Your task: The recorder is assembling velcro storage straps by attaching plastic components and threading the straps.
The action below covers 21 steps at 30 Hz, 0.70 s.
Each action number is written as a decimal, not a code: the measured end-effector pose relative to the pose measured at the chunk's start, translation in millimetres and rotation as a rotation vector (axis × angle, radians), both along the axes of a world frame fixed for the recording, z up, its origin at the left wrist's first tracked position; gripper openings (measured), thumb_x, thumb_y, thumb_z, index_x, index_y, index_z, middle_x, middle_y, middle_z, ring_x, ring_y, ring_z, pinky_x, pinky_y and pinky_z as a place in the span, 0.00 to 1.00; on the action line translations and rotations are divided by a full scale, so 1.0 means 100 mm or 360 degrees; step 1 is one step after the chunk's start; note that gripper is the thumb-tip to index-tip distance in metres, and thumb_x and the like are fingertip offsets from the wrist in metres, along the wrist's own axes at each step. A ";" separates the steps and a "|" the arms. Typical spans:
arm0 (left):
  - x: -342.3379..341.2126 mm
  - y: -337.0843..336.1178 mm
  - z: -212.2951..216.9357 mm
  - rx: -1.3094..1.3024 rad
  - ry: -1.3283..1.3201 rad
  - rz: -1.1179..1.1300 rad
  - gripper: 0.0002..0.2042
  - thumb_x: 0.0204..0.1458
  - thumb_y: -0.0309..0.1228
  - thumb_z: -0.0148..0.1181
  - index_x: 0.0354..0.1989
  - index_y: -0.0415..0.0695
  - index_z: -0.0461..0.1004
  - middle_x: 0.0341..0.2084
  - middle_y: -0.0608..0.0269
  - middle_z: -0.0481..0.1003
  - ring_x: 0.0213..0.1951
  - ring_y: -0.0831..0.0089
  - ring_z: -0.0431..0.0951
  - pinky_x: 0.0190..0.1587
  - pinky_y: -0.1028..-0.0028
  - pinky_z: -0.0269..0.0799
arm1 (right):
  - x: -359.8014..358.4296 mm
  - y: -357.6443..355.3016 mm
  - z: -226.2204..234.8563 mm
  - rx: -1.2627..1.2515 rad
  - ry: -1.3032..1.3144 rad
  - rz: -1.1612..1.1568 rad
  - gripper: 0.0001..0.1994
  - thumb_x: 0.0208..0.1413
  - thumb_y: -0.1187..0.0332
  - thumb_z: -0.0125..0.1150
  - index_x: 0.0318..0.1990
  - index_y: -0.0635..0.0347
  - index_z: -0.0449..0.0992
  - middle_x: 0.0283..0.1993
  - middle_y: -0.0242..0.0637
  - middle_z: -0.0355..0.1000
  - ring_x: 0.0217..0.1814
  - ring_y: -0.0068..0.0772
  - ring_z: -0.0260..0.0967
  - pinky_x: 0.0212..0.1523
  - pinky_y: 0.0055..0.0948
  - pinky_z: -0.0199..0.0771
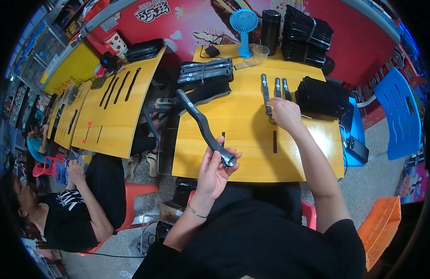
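My left hand [212,176] holds a long, curved black strap [201,122] by its near end, fingers and thumb closed round it. That end has a shiny round fitting or loop; the far rounded end points up and left over the table. My right hand [287,113] is closed over the table's right half. A thin yellowish stick [307,116] pokes out past its right side. Its fingertips are by the near end of a black strap [264,86] lying flat; whether they touch it is hidden. Two shorter-looking straps [278,86] lie beside that one.
Bundled black straps [205,70], a blue fan [244,28], a clear cup [260,54], a black bottle [271,25] and dark stacks [305,39] line the yellow table's [243,162] back. A black pile [322,95] sits right. A co-worker [70,214] sits left.
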<state>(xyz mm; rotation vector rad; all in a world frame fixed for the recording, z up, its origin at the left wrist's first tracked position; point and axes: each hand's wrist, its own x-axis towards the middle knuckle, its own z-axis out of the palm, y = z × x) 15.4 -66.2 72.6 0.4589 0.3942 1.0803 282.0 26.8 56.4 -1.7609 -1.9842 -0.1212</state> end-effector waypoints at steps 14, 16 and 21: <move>-0.02 -0.04 0.03 0.0067 0.0058 -0.0043 0.23 0.58 0.25 0.45 0.61 0.49 0.51 0.45 0.53 0.69 0.50 0.56 0.71 0.48 0.67 0.74 | -0.07 -0.24 0.18 0.0093 0.0223 -0.0021 0.13 0.49 0.74 0.50 0.42 0.55 0.75 0.40 0.42 0.73 0.40 0.43 0.72 0.36 0.35 0.73; -0.03 -0.03 0.03 0.0074 0.0016 -0.0066 0.23 0.58 0.24 0.45 0.62 0.49 0.51 0.45 0.52 0.68 0.51 0.55 0.70 0.48 0.66 0.74 | -0.15 -0.35 0.40 0.0342 0.0714 0.0073 0.13 0.54 0.73 0.50 0.47 0.54 0.73 0.34 0.41 0.73 0.34 0.39 0.73 0.33 0.30 0.71; 0.01 -0.01 0.05 0.0085 -0.0068 -0.0075 0.24 0.57 0.24 0.46 0.62 0.50 0.51 0.46 0.52 0.68 0.51 0.53 0.70 0.49 0.66 0.74 | -0.29 -0.86 0.80 -0.0103 0.1088 0.0177 0.20 0.62 0.61 0.38 0.57 0.60 0.66 0.27 0.34 0.72 0.23 0.20 0.63 0.26 0.21 0.63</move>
